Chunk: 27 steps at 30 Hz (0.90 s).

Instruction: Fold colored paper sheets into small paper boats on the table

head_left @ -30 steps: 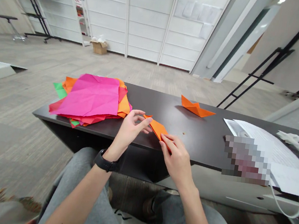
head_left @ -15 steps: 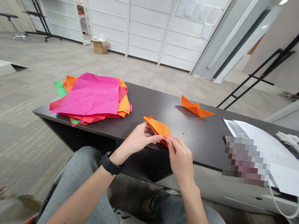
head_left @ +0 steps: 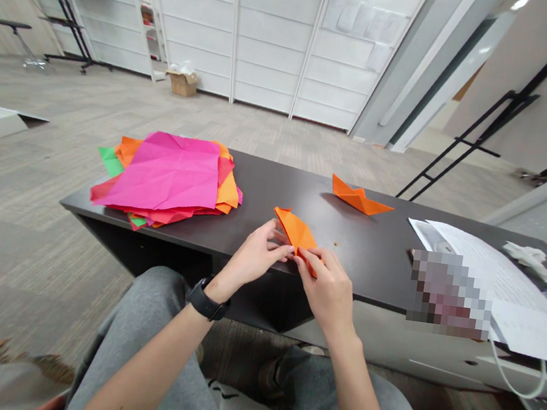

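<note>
A folded orange paper is held over the near edge of the dark table. My left hand, with a black watch on its wrist, pinches the paper's near left side. My right hand pinches its near right corner. Both hands have their fingers closed on the paper. A finished orange paper boat rests farther back on the table, apart from both hands.
A stack of coloured sheets, pink on top, lies on the table's left part. White printed papers and a crumpled white scrap lie at the right. A cardboard box stands on the floor by the far white wall.
My left hand has come in from the paper's far tip to its near side beside my right hand. The orange paper has turned more upright and narrower.
</note>
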Tool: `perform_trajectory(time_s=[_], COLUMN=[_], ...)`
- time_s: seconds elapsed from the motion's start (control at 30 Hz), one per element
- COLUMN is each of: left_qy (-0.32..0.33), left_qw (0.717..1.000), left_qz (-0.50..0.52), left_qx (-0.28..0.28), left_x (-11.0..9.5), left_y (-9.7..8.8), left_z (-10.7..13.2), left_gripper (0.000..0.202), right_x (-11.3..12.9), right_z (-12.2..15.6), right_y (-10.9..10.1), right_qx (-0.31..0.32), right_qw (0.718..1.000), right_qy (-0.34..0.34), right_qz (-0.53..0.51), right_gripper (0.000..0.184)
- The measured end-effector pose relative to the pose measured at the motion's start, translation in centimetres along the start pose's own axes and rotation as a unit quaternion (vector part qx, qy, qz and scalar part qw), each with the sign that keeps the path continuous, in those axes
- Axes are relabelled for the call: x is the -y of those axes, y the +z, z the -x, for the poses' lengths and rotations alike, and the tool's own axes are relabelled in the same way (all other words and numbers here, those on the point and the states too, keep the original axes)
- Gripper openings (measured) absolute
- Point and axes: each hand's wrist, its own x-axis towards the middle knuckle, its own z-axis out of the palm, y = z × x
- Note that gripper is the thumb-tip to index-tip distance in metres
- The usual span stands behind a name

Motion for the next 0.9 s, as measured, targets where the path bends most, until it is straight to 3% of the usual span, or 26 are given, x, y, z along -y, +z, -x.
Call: perform_trajectory(time_s=[0.27, 0.47, 0.6, 0.67, 0.77, 0.9], left_qy=[0.007, 0.029, 0.064, 0.097, 0.155, 0.187], left_qw=[1.000, 0.997, 0.988, 0.974, 0.933, 0.887], left_qz=[-0.004, -0.077, -0.139, -0.194, -0.290, -0.382], left_qx=[-0.005, -0.010, -0.027, -0.071, -0.143, -0.177], left_x=[0.3, -0.8, -2.4, -2.9, -2.9, -2.5], left_y=[-0.1, 0.9, 2.2, 2.7, 2.9, 3.1], left_z=[-0.2, 0.7, 1.9, 2.3, 2.6, 2.7], left_gripper=[0.039, 0.038, 0.015, 0.009, 0.016, 0.019], right_x=[-0.3, 0.9, 1.6, 1.6, 1.3, 1.2], right_z=[0.1, -0.2, -0.1, -0.1, -0.4, -0.6], right_y=[0.0, -0.5, -1.1, -1.6, -2.1, -1.8], right_qx=[0.000, -0.094, -0.149, -0.179, -0.204, -0.154], right_qw=[1.000, 0.995, 0.987, 0.978, 0.962, 0.956], right_qy=[-0.014, -0.011, 0.042, 0.091, 0.160, 0.213], right_qz=[-0.018, -0.038, -0.051, -0.062, -0.085, -0.128], right_gripper=[0.026, 0.018, 0.016, 0.017, 0.018, 0.010])
